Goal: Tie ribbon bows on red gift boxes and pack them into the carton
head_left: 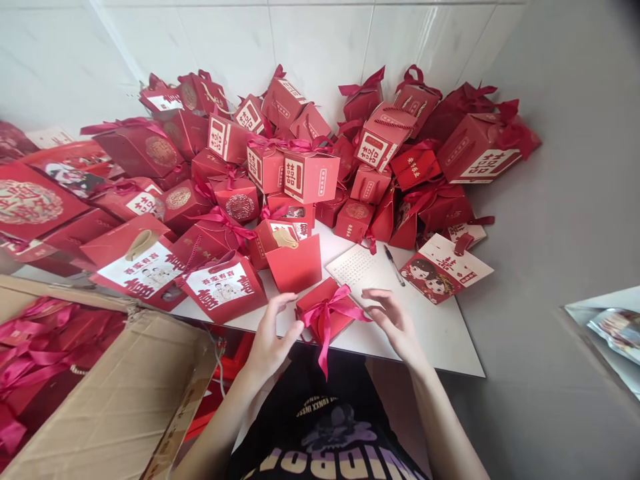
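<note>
my left hand [273, 337] and right hand [399, 328] flanking red gift box [339, 325] with pink bow [327, 309] — fingers parted, both released, pen [395, 265] beside handwritten sheet [353, 267], white counter [445, 333]

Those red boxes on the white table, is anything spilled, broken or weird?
Nothing looks spilled or broken. The piled boxes look messy, tilting every which way. One tail of the pink bow between the left hand and right hand dangles past the table edge.
</note>
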Action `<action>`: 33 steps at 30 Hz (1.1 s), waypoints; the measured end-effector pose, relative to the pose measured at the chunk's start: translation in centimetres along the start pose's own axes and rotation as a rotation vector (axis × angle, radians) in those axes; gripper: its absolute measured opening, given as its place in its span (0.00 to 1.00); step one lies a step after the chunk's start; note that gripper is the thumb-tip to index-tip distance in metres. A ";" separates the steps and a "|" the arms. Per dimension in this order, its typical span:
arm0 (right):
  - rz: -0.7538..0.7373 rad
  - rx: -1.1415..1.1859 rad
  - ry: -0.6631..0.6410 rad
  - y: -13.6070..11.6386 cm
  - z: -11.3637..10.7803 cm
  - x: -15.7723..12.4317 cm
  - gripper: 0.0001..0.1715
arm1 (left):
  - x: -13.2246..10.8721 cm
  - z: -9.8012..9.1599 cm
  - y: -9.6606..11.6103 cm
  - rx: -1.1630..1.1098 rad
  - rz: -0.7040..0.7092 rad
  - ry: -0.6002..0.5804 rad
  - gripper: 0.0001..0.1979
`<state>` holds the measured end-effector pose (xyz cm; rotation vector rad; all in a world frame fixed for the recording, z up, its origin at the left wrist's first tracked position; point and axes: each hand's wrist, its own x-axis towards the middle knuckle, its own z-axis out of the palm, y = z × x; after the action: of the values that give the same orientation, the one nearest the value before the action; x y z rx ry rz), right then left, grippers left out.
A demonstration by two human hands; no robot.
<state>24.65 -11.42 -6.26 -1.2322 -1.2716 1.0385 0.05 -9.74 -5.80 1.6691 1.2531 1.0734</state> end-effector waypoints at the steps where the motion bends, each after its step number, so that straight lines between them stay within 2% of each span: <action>1: -0.024 -0.033 -0.071 -0.1 0.4 0.4 0.19 | 0.0 0.2 -0.1 0.024 -0.039 -0.030 0.20; 4: -0.061 -0.141 -0.290 -0.5 1.3 0.8 0.32 | 0.3 0.6 -0.5 0.016 -0.160 -0.038 0.21; 6: -0.048 -0.204 -0.351 -0.7 1.5 0.3 0.36 | 0.7 0.6 -0.7 -0.040 -0.195 0.007 0.20; 8: -0.036 -0.240 -0.344 -0.8 1.4 -0.2 0.38 | 1.1 0.4 -0.6 -0.108 -0.209 0.065 0.18; 11: -0.053 -0.291 -0.265 -0.6 1.3 -0.6 0.44 | 1.6 -0.1 -0.1 -0.210 -0.272 0.115 0.18; 14: -0.094 -0.355 -0.234 -0.3 2.0 -0.1 0.56 | 2.2 -0.3 0.5 -0.268 -0.367 0.081 0.19; 17: -0.121 -0.371 -0.305 -0.2 3.3 0.6 0.64 | 3.0 0.0 0.7 -0.236 -0.378 0.034 0.16; 19: -0.117 -0.377 -0.325 -0.1 4.0 0.8 0.64 | 3.2 0.2 0.9 -0.181 -0.320 0.051 0.12; 22: -0.138 -0.404 -0.280 -0.2 4.6 0.9 0.61 | 2.6 0.4 1.8 -0.079 -0.160 0.143 0.09; 25: -0.249 -0.400 -0.170 -0.5 4.8 0.8 0.61 | 1.2 0.8 3.1 0.073 0.140 0.173 0.07; 27: -0.325 -0.355 -0.089 -0.7 4.9 0.7 0.61 | 0.2 1.1 3.8 0.190 0.383 0.128 0.04; 29: -0.377 -0.294 -0.044 -1.0 4.9 0.5 0.59 | -0.6 1.2 4.3 0.290 0.550 0.077 0.05; 31: -0.401 -0.259 -0.041 -1.5 4.9 0.4 0.58 | -0.9 0.9 4.5 0.319 0.589 0.048 0.06; 33: -0.405 -0.253 -0.059 -2.2 4.8 0.2 0.59 | -0.9 -0.1 4.6 0.248 0.543 0.090 0.09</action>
<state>19.66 -11.07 -4.52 -1.0710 -1.6538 0.6382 1.25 -11.60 -1.70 2.2537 1.0409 1.3607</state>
